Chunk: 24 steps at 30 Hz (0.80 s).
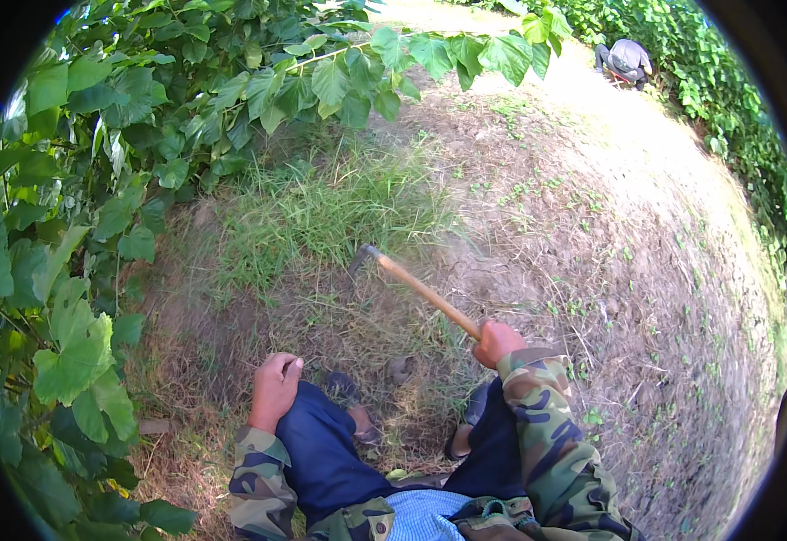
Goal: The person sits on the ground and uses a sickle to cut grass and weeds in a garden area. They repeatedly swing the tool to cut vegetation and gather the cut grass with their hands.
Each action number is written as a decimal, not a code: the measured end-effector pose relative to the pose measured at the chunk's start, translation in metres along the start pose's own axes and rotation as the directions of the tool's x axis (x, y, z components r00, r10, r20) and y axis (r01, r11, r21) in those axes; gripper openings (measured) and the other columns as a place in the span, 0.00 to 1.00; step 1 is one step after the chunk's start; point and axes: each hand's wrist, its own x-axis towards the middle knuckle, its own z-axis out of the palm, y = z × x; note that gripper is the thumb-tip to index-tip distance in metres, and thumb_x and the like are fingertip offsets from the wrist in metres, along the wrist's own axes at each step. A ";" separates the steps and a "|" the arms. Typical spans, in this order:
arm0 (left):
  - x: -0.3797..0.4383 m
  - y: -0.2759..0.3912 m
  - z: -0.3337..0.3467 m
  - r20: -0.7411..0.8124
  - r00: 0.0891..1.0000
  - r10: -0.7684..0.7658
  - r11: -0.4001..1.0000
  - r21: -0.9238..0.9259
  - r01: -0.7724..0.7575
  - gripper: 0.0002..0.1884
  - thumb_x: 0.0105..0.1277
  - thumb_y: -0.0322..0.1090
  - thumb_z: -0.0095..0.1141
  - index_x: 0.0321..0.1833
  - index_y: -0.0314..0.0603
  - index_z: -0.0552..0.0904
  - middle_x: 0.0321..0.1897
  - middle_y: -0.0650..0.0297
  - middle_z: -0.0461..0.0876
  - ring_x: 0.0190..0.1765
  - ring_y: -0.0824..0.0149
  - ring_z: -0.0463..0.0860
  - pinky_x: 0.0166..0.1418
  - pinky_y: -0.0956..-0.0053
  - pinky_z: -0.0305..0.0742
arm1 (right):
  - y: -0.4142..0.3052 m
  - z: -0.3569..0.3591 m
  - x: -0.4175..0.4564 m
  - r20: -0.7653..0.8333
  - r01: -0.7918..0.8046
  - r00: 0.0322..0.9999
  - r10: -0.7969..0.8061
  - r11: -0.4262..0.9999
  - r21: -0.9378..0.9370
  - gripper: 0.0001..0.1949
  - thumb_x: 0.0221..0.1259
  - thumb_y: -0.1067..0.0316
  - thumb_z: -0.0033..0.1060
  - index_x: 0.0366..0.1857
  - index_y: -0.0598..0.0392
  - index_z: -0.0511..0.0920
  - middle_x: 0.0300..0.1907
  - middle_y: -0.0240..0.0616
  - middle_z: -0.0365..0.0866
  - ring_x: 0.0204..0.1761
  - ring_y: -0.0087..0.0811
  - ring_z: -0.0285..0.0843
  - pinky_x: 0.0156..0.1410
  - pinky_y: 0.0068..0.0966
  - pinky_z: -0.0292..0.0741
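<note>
My right hand [499,343] grips the lower end of the wooden handle [427,292] of a short hand hoe. The hoe's dark metal blade [360,260] points down at the ground, by the near edge of a tuft of green grass [326,213]. My left hand [276,387] rests on my left knee, with no object visible in it; how far its fingers are curled is hard to see. Both my camouflage sleeves [545,412] reach forward over dark blue trousers [329,450].
Broad-leaved green bushes [76,223] crowd the left, and one leafy branch [380,57] hangs across the top. Dry soil [623,304] with small weeds stretches to the right. A person [625,61] sits low by the far right bushes [738,101]. My shoes [478,404] stand apart before me.
</note>
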 end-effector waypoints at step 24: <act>0.001 -0.005 0.009 0.079 0.993 -0.087 0.996 0.022 0.086 0.10 0.65 0.34 0.61 0.39 0.32 0.83 0.34 0.50 0.83 0.36 0.56 0.85 0.42 0.65 0.78 | -0.013 -0.016 -0.008 0.065 0.024 0.998 -0.022 0.999 -0.028 0.15 0.60 0.66 0.51 0.49 0.60 0.77 0.40 0.54 0.85 0.45 0.53 0.85 0.52 0.43 0.81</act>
